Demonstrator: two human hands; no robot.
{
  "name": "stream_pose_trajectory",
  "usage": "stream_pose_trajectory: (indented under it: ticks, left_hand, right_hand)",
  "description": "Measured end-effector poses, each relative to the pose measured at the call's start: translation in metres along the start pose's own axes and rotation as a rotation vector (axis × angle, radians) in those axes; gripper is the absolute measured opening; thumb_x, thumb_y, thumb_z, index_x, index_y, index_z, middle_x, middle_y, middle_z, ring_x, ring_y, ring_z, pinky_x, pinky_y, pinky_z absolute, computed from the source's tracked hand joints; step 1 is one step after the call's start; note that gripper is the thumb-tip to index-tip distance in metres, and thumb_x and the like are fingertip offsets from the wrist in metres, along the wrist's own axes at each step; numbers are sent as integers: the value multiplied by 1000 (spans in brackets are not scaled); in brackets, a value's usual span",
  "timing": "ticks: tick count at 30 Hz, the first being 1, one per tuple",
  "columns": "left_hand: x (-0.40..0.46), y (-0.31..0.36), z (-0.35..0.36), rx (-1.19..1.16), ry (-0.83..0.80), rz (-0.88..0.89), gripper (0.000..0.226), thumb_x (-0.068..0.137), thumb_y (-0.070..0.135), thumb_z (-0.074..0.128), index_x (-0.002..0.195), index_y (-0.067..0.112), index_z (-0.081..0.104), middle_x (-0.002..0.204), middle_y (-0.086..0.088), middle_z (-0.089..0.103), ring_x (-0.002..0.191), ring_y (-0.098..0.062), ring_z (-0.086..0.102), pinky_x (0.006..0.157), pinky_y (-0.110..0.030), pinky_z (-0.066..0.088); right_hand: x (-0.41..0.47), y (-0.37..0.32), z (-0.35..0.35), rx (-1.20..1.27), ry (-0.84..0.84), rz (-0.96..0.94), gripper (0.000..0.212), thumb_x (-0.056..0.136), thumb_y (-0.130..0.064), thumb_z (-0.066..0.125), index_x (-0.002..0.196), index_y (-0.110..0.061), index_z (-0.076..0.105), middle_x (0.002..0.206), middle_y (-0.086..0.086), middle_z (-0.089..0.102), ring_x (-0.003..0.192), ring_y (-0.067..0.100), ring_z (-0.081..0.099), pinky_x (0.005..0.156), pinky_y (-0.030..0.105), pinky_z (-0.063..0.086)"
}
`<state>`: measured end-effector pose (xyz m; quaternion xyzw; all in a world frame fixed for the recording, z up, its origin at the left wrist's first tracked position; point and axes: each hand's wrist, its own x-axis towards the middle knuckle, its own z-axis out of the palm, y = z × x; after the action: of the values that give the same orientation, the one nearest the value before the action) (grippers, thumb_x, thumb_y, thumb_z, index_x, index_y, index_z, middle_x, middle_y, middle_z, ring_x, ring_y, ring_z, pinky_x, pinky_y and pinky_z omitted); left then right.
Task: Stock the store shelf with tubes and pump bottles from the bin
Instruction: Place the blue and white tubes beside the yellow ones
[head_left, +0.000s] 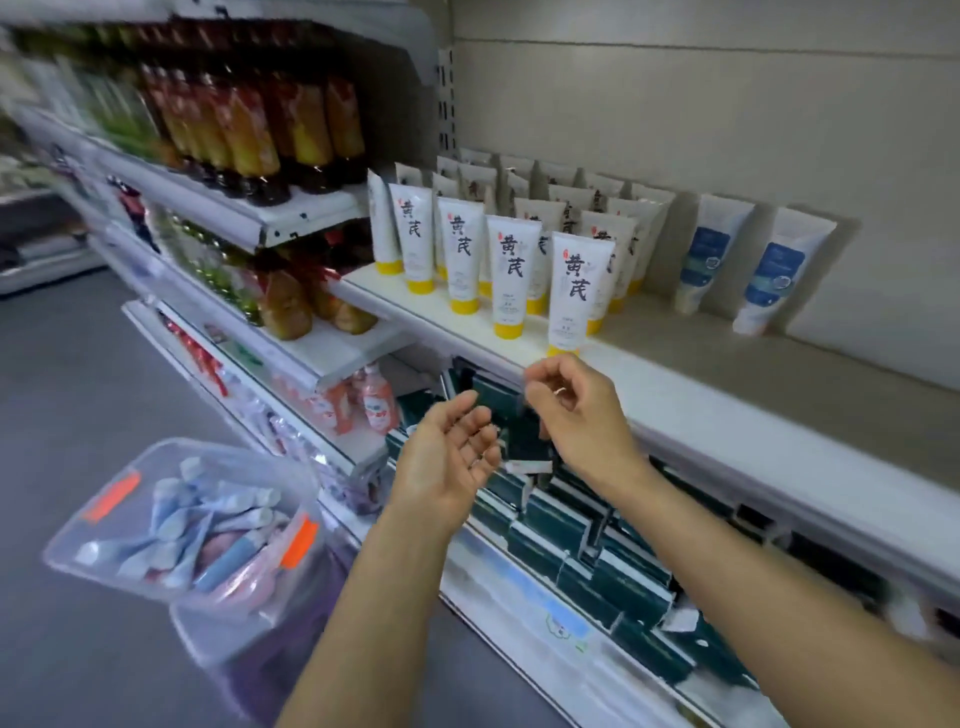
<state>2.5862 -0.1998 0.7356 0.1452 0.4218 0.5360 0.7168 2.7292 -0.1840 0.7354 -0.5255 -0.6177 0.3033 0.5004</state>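
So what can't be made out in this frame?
- Bin: tubes blurred and overlapping, no count possible; pump bottles can't be picked out.
- Upper-left bottles: motion blur, labels unreadable.
- Small print on yellow-capped tubes: too small.
- Dark boxes below: partly hidden by the hands.
- Right shelf end: cut off by the frame.

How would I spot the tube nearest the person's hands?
Find the white shelf at chest height. Its left half holds rows of white plastic tubes with yellow caps, standing cap-down. The one you want stands at the row's front right end, closest to the shelf edge.
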Motion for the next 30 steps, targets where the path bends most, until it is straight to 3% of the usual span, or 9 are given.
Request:
stream_pose_trajectory:
  ticks: [4, 7, 10, 16, 19, 23, 26, 30]
  left_hand:
    - [8, 38, -69, 16, 123, -4, 17, 95, 19, 50, 104, 14, 63, 64, 2, 63, 56, -12, 54, 57, -24, 46]
    - [12, 69, -120, 9, 195, -14, 14, 92, 17, 51, 87, 14, 64, 60, 2, 64, 59, -13, 52, 60, -25, 43]
    - [23, 94, -173, -13, 277, -31, 16, 92, 16, 50, 84, 15, 63, 61, 2, 63, 59, -13, 50, 59, -26, 42]
    - [33, 129, -273, -29, 420, -88, 13, 94, 15, 50, 87, 12, 61, 72, -2, 60, 53, -15, 55, 57, -27, 47]
    - [40, 141, -317, -22, 477, -106, 14, 93, 15, 52, 86, 12, 63, 75, -2, 60, 62, -17, 53, 67, -29, 45]
    - [54, 150, -358, -39, 553, -114, 17, 97, 20, 48, 100, 12, 63, 78, -2, 60, 65, -16, 54, 59, -28, 44]
    - [69, 152, -375, -63, 591, -119, 21, 99, 24, 47, 104, 13, 64, 74, -1, 60, 59, -15, 54, 56, -27, 44]
    - [95, 159, -389, -65, 641, -136, 21, 99, 24, 47, 100, 12, 64, 70, -1, 60, 51, -13, 54, 47, -22, 45]
  right_hand:
    - [1, 2, 79, 32, -136, 87, 12, 93, -7, 57, 91, -18, 61, 75, -2, 59, 66, 15, 56, 64, 25, 45]
    - [1, 2, 141, 36, -219, 143, 12, 91, -3, 58, 91, -13, 64, 76, 4, 61, 63, 14, 55, 64, 26, 46]
    - [5, 3, 203, 66, -272, 202, 15, 89, 1, 58, 85, -12, 64, 77, 12, 63, 58, 10, 53, 58, 25, 46]
    - [2, 14, 309, 75, -411, 345, 15, 88, 1, 58, 83, -13, 64, 67, 1, 63, 44, -2, 52, 48, 16, 39]
    - [-2, 20, 347, 61, -468, 403, 16, 89, 3, 56, 83, -11, 63, 72, 9, 64, 42, 0, 51, 42, 13, 37]
    - [0, 25, 381, 30, -530, 448, 16, 90, 3, 57, 83, -9, 64, 76, 13, 62, 48, 0, 53, 46, 12, 42]
    - [11, 31, 399, -11, -589, 482, 9, 92, 3, 56, 93, -1, 64, 79, 16, 62, 59, 13, 56, 47, 10, 43]
    - [38, 47, 426, -60, -683, 499, 16, 92, 3, 55, 83, -9, 61, 74, 11, 61, 44, -1, 54, 44, 12, 41]
